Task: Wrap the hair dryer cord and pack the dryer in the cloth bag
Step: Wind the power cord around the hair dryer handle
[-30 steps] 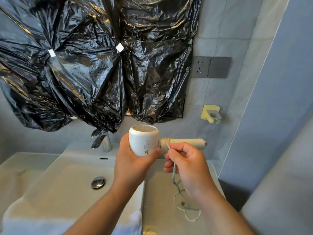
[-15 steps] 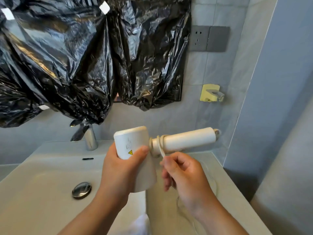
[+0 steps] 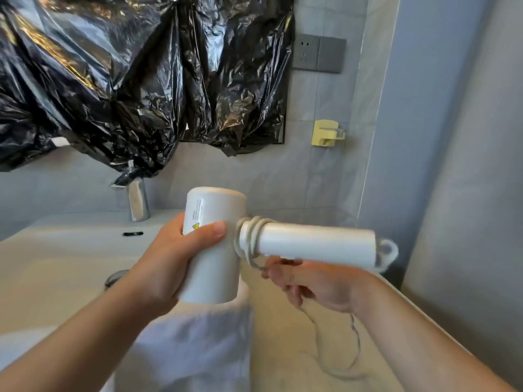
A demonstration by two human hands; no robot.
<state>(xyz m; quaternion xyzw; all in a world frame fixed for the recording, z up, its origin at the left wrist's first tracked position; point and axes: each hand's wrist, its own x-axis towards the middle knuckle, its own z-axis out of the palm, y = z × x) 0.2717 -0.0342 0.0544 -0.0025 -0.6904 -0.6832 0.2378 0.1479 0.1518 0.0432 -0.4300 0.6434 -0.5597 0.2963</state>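
My left hand [image 3: 172,258] grips the barrel of a white hair dryer [image 3: 215,244], held upright above the counter. The dryer's handle [image 3: 317,244] points right and is level. A few turns of the white cord [image 3: 252,236] sit around the handle where it meets the barrel. My right hand [image 3: 314,281] is just under the handle, pinching the cord. The loose rest of the cord hangs down and loops on the counter [image 3: 351,360]. A white cloth [image 3: 192,343], perhaps the bag, lies over the sink's edge below the dryer.
A pale sink basin [image 3: 56,267] with a chrome faucet [image 3: 137,199] and drain [image 3: 114,278] lies at left. Black plastic sheeting [image 3: 141,75] covers the wall above. A grey wall socket [image 3: 318,53] and a yellow holder [image 3: 327,132] are on the tiled wall at right.
The dryer has risen and come closer in view. My right hand has swung from in front of the handle to beneath it, and another turn of cord lies around the handle.
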